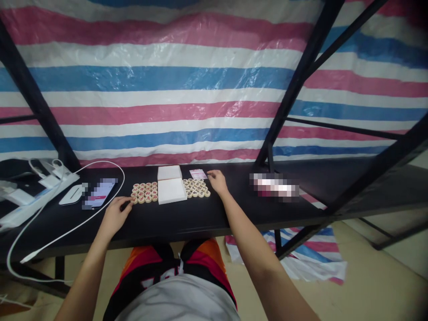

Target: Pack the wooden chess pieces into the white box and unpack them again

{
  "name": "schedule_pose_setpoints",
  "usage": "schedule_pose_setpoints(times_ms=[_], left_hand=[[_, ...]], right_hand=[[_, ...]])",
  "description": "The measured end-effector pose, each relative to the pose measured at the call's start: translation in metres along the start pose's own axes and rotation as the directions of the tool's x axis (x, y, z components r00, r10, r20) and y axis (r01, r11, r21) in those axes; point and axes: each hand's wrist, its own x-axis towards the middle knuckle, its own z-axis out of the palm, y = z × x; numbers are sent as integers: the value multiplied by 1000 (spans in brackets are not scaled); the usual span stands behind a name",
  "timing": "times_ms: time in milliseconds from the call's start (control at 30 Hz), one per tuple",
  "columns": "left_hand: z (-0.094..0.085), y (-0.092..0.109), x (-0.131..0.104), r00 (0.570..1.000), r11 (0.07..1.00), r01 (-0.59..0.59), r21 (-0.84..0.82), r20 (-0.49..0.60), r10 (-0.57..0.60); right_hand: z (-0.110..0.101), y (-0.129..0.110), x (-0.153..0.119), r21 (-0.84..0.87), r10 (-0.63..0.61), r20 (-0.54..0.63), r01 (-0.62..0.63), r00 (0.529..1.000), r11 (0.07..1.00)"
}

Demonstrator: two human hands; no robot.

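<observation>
A block of cream xiangqi pieces with red characters (145, 192) lies in rows left of an open white box (171, 191). Thumb and forefinger of my left hand (116, 214) are apart, their tips at the block's near left corner piece; whether they touch it I cannot tell. Right of the box is another block of xiangqi pieces, with dark characters (198, 189). My right hand (218, 181) rests just beyond that block's right side, fingers slightly bent and apart, with nothing visible in them. Its fingertips are close to a small pink-and-white printed card (198, 174) behind the pieces.
On the black table (187, 220), a phone (100, 194), a white oval device (72, 195) and a power strip (50, 191) with a white cable (80, 218) lie to the left. A blurred-out item (274, 185) is at right. Black metal posts (290, 84) frame the striped sheet.
</observation>
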Motion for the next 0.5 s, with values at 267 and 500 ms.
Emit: schedule_pose_setpoints(times_ms=[267, 500], left_hand=[[-4, 21, -13, 921, 976, 95, -198, -355, -161], [45, 111, -20, 960, 822, -62, -565, 191, 204]], right_hand=[[-24, -47, -27, 132, 3, -293, 38, 956, 990], [15, -127, -118, 485, -351, 305, 173, 885, 857]])
